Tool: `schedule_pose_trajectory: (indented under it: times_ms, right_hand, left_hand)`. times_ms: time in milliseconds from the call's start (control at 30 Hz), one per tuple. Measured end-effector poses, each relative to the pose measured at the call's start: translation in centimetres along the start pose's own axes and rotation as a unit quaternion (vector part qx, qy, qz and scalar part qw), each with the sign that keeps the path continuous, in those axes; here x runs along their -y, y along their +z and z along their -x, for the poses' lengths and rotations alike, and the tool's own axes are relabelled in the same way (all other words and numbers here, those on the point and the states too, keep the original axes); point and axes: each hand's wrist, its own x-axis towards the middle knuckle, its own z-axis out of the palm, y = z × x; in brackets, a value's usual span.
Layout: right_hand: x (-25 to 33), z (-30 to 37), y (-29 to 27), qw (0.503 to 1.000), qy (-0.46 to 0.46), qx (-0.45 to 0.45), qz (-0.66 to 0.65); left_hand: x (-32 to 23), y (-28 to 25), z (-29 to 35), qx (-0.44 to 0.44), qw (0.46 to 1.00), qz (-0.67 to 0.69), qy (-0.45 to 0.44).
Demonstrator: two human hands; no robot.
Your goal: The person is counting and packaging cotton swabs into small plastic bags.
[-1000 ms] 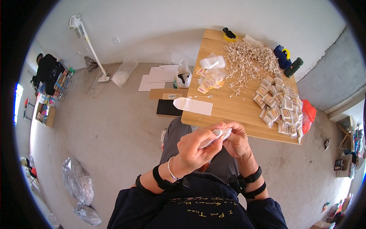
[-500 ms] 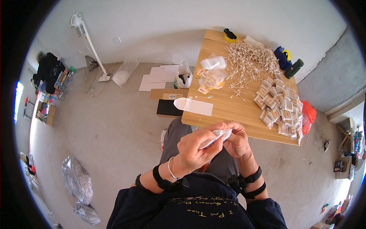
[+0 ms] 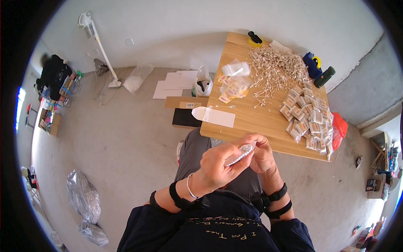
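My left hand [image 3: 216, 165] is closed round a small clear pack of cotton swabs [image 3: 240, 155], whose white tips show along its face. At the far end of the pack, the fingers of my right hand [image 3: 262, 156] pinch its edge. Both hands are over my lap, just in front of the table's near edge. A large heap of loose cotton swabs [image 3: 279, 63] spreads over the back of the table [image 3: 252, 119]. To the right lie many filled swab packs [image 3: 308, 115] in a pile. Clear empty bags with printed cards [image 3: 235, 86] lie at the table's left.
A white card sheet [image 3: 218, 117] overhangs the table's left edge. Tape dispensers [image 3: 311, 65] and a dark bottle [image 3: 324, 77] stand at the back right. A red bag [image 3: 339, 130] hangs by the right edge. An open cardboard box [image 3: 184, 117] sits on the floor; another person [image 3: 54, 77] is far left.
My left hand has shifted slightly right and down with the pack, which has turned a little in my fingers. My right hand stays at its far end.
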Motion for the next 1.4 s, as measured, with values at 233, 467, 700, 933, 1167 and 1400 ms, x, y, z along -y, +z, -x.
schedule_pose_trajectory:
  times_ms: [233,467,700,933,1167,1400]
  right_hand:
    - [0.1,-0.1,0.5,0.999,0.010,-0.029,0.031]
    - [0.1,-0.2,0.8,0.999,0.009,-0.028,0.027]
    - [0.0,0.0,0.5,0.999,0.015,-0.039,0.017]
    - [0.6,0.4,1.1,0.994,0.003,-0.090,0.056]
    - [2.5,-1.2,5.4,0.963,0.021,-0.095,0.250]
    - [2.2,-2.1,6.7,0.949,0.015,-0.117,0.292]
  left_hand:
    - [-0.3,-0.1,-1.3,-0.016,0.997,-0.039,0.072]
    - [-0.3,-0.3,-1.3,-0.032,0.996,-0.042,0.074]
    - [-0.2,-0.8,-0.8,-0.008,1.000,-0.001,-0.024]
    - [0.9,-0.6,-1.3,-0.121,0.913,0.284,-0.268]
    - [4.2,-1.0,-0.5,-0.178,0.654,0.554,-0.483]
    - [4.3,-1.1,-0.7,-0.070,0.519,0.706,-0.476]
